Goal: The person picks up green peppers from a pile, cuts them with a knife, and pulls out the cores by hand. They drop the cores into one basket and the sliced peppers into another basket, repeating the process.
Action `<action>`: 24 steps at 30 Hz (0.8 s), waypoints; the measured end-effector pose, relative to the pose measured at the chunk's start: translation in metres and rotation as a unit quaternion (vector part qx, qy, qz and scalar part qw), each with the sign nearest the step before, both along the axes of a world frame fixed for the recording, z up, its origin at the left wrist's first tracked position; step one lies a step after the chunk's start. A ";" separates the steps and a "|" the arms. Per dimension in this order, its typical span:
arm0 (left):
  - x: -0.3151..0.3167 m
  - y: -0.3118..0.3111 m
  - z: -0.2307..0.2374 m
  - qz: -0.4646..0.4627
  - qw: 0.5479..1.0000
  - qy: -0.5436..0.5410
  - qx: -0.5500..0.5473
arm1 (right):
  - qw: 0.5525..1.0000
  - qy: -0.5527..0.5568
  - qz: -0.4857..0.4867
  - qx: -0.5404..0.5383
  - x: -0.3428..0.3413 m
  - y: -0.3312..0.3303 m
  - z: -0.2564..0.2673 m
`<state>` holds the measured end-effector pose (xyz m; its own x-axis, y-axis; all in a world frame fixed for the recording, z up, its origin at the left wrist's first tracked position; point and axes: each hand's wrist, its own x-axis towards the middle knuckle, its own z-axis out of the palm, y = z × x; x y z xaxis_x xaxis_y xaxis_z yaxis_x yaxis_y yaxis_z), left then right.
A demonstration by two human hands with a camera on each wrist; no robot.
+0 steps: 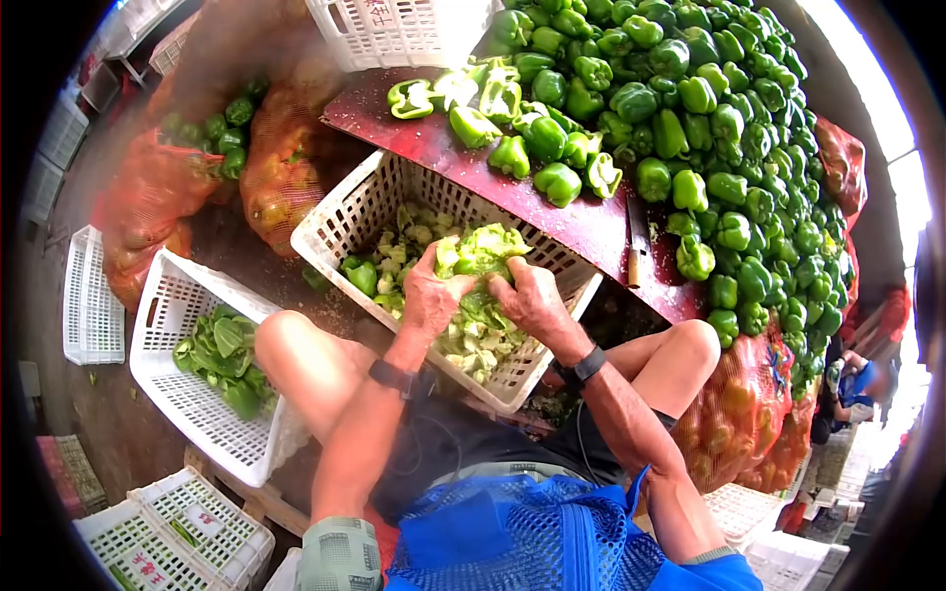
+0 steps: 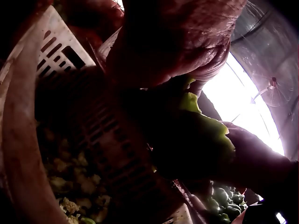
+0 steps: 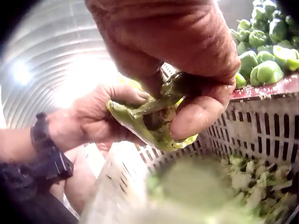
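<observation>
Over a white slatted crate [image 1: 330, 222], both hands hold one opened green bell pepper [image 1: 483, 248]. The left hand [image 1: 431, 295] grips its side, thumb on top in the right wrist view. From the other side, the right hand [image 3: 177, 51] has its thumb and fingers curled into the torn opening, pinching around the core. In the left wrist view the pepper [image 2: 198, 126] is mostly in shadow. Below the hands the crate holds pale green pepper scraps and cores [image 1: 478, 345]. A whole-looking green pepper [image 1: 363, 276] lies among them at the left.
Beyond the crate, a red board [image 1: 443, 148] bears cut peppers [image 1: 473, 126] and a knife [image 1: 637, 241]. A large heap of green peppers [image 1: 729, 128] rises at the right. Another white crate [image 1: 163, 335] with pepper pieces stands left. Red mesh sacks [image 1: 281, 177] stand behind it.
</observation>
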<state>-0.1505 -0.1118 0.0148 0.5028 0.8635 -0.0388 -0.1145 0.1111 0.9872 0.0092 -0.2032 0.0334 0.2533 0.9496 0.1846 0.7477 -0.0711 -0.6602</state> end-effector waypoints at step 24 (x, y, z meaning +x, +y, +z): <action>-0.012 0.001 0.004 -0.063 0.998 0.012 0.022 | 0.995 -0.022 0.080 -0.056 0.024 0.001 0.027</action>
<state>-0.1626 -0.1110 0.0189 0.6074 0.7943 -0.0151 -0.0793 0.0796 0.9937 0.0337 -0.2023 0.0603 0.0902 0.9925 0.0827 0.7840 -0.0195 -0.6205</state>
